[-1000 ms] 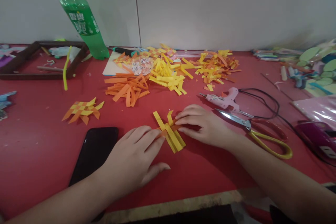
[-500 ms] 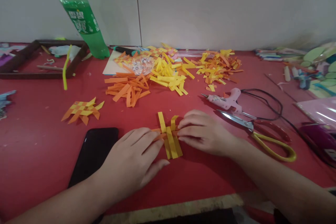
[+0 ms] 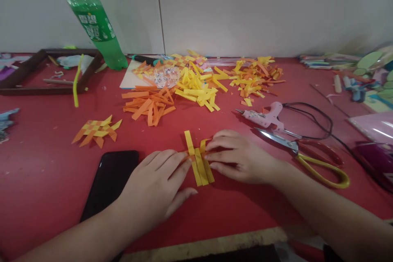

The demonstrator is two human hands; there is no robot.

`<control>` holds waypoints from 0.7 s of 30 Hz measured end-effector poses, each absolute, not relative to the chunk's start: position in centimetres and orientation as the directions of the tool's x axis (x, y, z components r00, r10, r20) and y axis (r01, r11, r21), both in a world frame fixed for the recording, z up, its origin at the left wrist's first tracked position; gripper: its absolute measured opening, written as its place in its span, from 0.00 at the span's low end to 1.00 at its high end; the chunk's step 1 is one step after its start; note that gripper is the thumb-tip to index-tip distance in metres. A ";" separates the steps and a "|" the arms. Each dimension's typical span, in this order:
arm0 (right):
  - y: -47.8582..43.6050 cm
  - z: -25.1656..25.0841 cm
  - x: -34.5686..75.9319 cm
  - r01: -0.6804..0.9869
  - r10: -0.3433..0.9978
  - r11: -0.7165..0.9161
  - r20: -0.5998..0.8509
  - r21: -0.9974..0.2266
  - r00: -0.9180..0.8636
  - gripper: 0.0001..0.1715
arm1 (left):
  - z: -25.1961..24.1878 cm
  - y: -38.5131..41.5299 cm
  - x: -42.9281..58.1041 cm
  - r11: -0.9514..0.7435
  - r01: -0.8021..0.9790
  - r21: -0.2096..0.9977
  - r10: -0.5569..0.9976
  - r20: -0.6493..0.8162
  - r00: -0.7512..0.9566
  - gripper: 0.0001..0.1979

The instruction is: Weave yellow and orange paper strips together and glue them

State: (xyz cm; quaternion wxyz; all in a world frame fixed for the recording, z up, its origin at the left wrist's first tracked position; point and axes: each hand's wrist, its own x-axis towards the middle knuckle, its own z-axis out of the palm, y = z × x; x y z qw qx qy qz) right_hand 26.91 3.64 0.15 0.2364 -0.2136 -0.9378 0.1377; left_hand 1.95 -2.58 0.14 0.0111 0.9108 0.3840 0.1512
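A small weave of yellow and orange paper strips (image 3: 199,163) lies on the red table (image 3: 46,159) in front of me. My left hand (image 3: 156,188) rests palm down, its fingers stretched flat, fingertips pressing the weave's left side. My right hand (image 3: 242,156) lies flat on the right side, fingers extended onto the strips. Neither hand lifts the weave off the table.
A black phone (image 3: 110,180) lies by my left wrist. A finished woven piece (image 3: 96,130) sits at left. Piles of orange strips (image 3: 150,104) and yellow strips (image 3: 196,86) lie behind. Scissors (image 3: 307,153), a pink glue gun (image 3: 264,115), a green bottle (image 3: 92,20) and a wooden frame (image 3: 46,69) stand around.
The strip weave has turned from slanted to nearly upright under my fingers. Both hands stayed on it, shifting only slightly.
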 end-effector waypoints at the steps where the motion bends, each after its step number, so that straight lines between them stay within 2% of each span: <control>1: 3.6 0.1 26.9 0.336 0.467 0.870 0.387 -0.360 -0.795 0.12 | 0.2 -2.6 1.9 -0.706 0.694 0.137 0.702 0.264 0.662 0.21; 10: 3.7 0.2 27.0 0.331 0.466 0.869 0.382 -0.368 -0.798 0.11 | 0.1 -2.8 1.8 -0.716 0.686 0.129 0.690 0.280 0.668 0.24; 21: 3.8 0.1 27.0 0.320 0.480 0.858 0.405 -0.402 -0.778 0.10 | 0.1 -2.7 1.8 -0.713 0.688 0.133 0.690 0.306 0.656 0.22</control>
